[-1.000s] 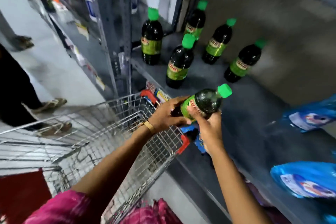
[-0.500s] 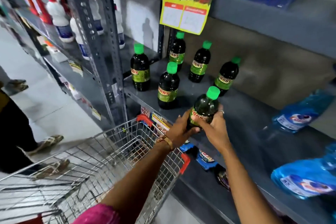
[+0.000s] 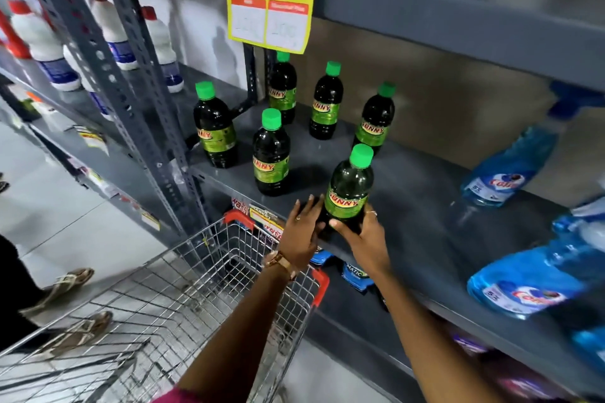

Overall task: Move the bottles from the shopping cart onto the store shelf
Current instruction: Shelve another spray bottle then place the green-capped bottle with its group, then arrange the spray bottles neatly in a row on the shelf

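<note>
A dark bottle with a green cap and green label (image 3: 350, 188) stands upright near the front edge of the grey store shelf (image 3: 425, 206). My right hand (image 3: 363, 239) wraps its base from the right. My left hand (image 3: 301, 232) rests against its left side with fingers spread. Several matching bottles stand behind it, among them one (image 3: 271, 154) just to the left and one (image 3: 214, 127) further left. The wire shopping cart (image 3: 183, 291) with red corners sits below my arms; no bottles show in the part I can see.
Blue liquid pouches (image 3: 510, 167) lie on the shelf to the right. A yellow price sign (image 3: 270, 3) hangs from the shelf above. White bottles with red caps (image 3: 42, 42) fill the left bay. Another person's sandalled feet (image 3: 72, 330) stand beside the cart.
The bottle went from tilted over the cart to upright on the shelf's front edge. My left hand has loosened to an open touch, while my right hand still holds the base.
</note>
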The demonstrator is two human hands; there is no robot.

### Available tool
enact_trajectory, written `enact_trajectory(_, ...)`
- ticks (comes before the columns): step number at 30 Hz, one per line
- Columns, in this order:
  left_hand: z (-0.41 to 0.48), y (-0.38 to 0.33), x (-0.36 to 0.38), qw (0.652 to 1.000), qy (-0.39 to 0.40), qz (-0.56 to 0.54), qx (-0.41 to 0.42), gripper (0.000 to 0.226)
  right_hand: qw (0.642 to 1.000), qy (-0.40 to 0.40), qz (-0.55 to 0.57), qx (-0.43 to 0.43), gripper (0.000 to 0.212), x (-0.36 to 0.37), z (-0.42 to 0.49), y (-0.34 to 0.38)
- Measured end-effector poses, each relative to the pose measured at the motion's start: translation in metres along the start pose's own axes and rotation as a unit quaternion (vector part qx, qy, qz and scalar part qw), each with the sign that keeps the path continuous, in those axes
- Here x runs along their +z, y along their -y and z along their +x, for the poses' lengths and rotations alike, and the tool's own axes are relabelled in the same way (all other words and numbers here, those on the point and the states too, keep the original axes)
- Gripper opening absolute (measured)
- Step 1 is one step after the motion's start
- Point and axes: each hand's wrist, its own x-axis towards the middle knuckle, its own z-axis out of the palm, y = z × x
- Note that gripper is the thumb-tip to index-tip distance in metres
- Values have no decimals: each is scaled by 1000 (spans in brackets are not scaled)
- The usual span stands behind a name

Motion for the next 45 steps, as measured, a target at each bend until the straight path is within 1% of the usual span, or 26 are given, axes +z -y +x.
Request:
enact_trajectory(4,-1,4,7,999,-35,11,-21,55,1000,-6,-22,-9,50,2,-1,-4)
enact_trajectory(7,-2,5,11,998,-60,19,-27,48,1000,-9,-26,-12,51,1,0,-6)
enact_trajectory(9,-4,4,13,997,-64,24,-43,46,999,-11,-30,-13,53,2,0,-7)
enact_trajectory(12,-5,2,15,995,-64,26,-71,49,999,-10,-27,-19,56,3,1,-7)
enact_trajectory(16,-5,1,16,994,-75,27,-74,50,999,-7,-28,-16,59,5,1,-7)
enact_trajectory(18,-6,0,15,994,-75,24,-76,52,1000,-10,-25,-13,67,4,1,-5)
enact_trajectory(20,-6,-4,13,992,-85,0,-95,65,1000,-9,-11,-9,93,4,-1,0)
enact_trajectory(21,-8,-12,13,988,-102,-37,-111,79,1000,-9,3,-2,105,2,-5,2)
enact_trajectory(22,-10,-20,12,979,-132,-85,-127,91,1000,-5,23,5,111,2,-10,5)
enact_trajectory(23,-15,-34,15,970,-167,-116,-132,96,999,1,50,10,110,-2,-18,6)
enact_trajectory(25,-34,-59,27,962,-224,-113,-108,88,994,-6,106,22,98,-11,-44,5)
enact_trajectory(26,-46,-74,40,966,-223,-104,-82,82,992,-30,120,28,89,-20,-63,2)
enact_trajectory(27,-59,-89,52,974,-196,-99,-54,78,990,-73,115,24,79,-31,-86,-1)
enact_trajectory(29,-81,-118,79,991,-92,-96,26,66,979,-197,46,-16,64,-60,-129,-11)
enact_trajectory(30,-87,-128,91,993,-41,-88,66,58,966,-257,14,-28,62,-76,-146,-16)
enact_trajectory(31,-88,-141,105,992,0,-75,101,53,951,-309,2,-31,64,-93,-159,-19)
enact_trajectory(32,-86,-151,116,991,27,-55,121,55,936,-349,-12,-30,70,-108,-167,-23)
enact_trajectory(33,-82,-162,129,992,41,-36,117,58,925,-378,-35,-28,79,-127,-171,-26)
enact_trajectory(34,-76,-171,138,995,46,-22,88,57,919,-388,-71,-19,88,-143,-169,-28)
enact_trajectory(36,-67,-183,150,999,45,5,29,50,923,-363,-123,6,102,-172,-158,-32)
enact_trajectory(37,-64,-183,155,998,37,33,32,49,938,-329,-110,17,103,-181,-150,-34)
enact_trajectory(38,-63,-182,160,996,35,61,48,48,955,-291,-60,21,96,-190,-143,-36)
enact_trajectory(39,-63,-180,163,994,29,86,68,48,965,-259,-9,24,82,-197,-137,-39)
enact_trajectory(40,-64,-179,166,992,23,100,80,48,970,-243,8,30,66,-203,-134,-44)
enact_trajectory(41,-64,-174,167,992,10,101,78,49,971,-237,-5,37,58,-206,-130,-46)
enact_trajectory(45,-61,-171,169,999,-15,44,8,50,976,-213,-1,47,53,-213,-129,-52)
